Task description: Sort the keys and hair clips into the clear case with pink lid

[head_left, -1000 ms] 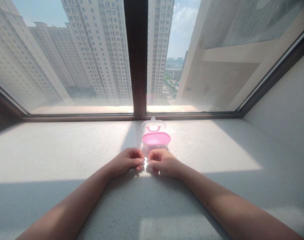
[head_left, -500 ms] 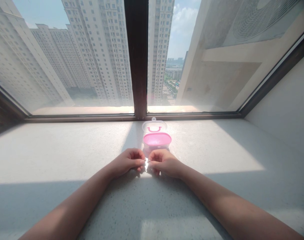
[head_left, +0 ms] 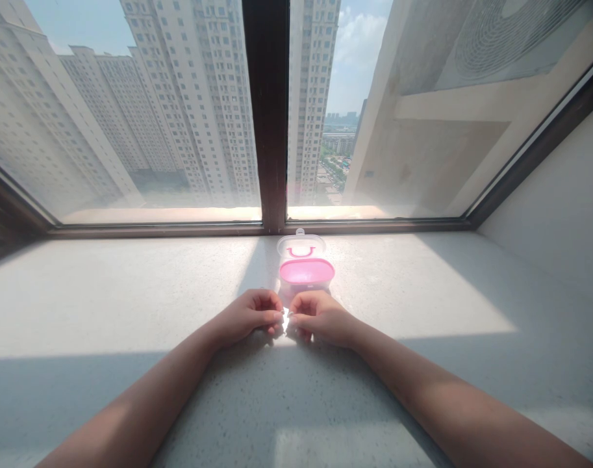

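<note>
My left hand and my right hand rest side by side on a pale speckled stone sill. Their fingers are curled and their fingertips meet in a pinch. Between the fingertips is a tiny bright white thing, too small and glary to name. Just beyond the hands stands a small pink box with its clear lid swung open and leaning back toward the window. A pink handle shows on the lid.
A dark window frame with a central post runs along the sill's far edge. High-rise buildings show through the glass. A white wall closes the right side. Sunlight and shadow bands cross the sill.
Between one second ago and half a second ago the view shifted very slightly. The hands keep the same pinch, with no clear movement.
</note>
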`<state>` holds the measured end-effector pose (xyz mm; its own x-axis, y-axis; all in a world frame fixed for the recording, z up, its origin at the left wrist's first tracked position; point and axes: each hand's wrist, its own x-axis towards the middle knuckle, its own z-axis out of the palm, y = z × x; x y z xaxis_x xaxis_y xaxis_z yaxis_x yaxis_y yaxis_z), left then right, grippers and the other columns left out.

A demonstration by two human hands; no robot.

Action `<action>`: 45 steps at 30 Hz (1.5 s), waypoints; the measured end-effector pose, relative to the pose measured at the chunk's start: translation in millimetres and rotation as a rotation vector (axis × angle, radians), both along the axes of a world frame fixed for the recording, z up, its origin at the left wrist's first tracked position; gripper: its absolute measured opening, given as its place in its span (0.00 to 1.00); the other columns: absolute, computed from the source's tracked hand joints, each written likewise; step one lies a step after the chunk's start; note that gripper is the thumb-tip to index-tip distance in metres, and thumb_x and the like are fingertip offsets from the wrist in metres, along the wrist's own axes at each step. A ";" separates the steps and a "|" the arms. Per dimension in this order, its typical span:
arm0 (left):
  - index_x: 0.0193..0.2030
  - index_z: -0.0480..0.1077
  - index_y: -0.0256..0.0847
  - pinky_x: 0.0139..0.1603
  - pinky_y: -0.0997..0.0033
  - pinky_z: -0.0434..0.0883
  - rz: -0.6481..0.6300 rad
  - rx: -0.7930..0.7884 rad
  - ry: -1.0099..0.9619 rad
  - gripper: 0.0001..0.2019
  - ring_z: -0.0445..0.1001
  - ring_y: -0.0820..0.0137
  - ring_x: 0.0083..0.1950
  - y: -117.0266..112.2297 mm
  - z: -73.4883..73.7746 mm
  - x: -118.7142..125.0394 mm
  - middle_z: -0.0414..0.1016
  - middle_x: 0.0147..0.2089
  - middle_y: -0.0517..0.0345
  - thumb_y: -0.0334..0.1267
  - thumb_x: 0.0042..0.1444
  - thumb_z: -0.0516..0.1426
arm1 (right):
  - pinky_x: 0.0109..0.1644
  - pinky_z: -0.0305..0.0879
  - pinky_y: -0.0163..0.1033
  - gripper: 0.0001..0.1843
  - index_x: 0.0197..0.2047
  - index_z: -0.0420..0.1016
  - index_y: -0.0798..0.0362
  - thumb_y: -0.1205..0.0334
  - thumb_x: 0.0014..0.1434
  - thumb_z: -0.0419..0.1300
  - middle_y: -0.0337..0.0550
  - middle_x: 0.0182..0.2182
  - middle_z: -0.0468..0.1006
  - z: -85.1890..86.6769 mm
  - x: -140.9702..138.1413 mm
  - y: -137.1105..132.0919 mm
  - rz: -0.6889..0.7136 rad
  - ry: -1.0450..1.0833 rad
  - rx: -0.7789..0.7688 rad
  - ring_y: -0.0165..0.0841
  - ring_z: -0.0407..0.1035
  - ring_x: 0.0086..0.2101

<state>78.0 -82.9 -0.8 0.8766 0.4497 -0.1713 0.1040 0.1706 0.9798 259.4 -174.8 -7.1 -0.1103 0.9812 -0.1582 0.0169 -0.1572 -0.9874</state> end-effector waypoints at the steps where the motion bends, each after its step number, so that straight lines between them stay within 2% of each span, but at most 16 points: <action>1: 0.34 0.69 0.33 0.29 0.75 0.64 0.003 0.000 0.001 0.09 0.67 0.76 0.26 -0.2 0.3 -0.1 0.71 0.25 0.59 0.37 0.50 0.63 | 0.19 0.61 0.29 0.09 0.28 0.69 0.57 0.61 0.49 0.64 0.36 0.18 0.72 0.5 0.0 0.0 -0.001 -0.004 -0.001 0.27 0.67 0.18; 45: 0.33 0.69 0.34 0.28 0.75 0.64 0.029 0.001 0.023 0.09 0.68 0.75 0.25 -2.3 4.5 1.4 0.71 0.23 0.60 0.38 0.50 0.63 | 0.20 0.62 0.31 0.09 0.28 0.70 0.57 0.62 0.49 0.64 0.36 0.18 0.72 -3.3 2.0 0.6 0.019 0.003 0.005 0.27 0.67 0.18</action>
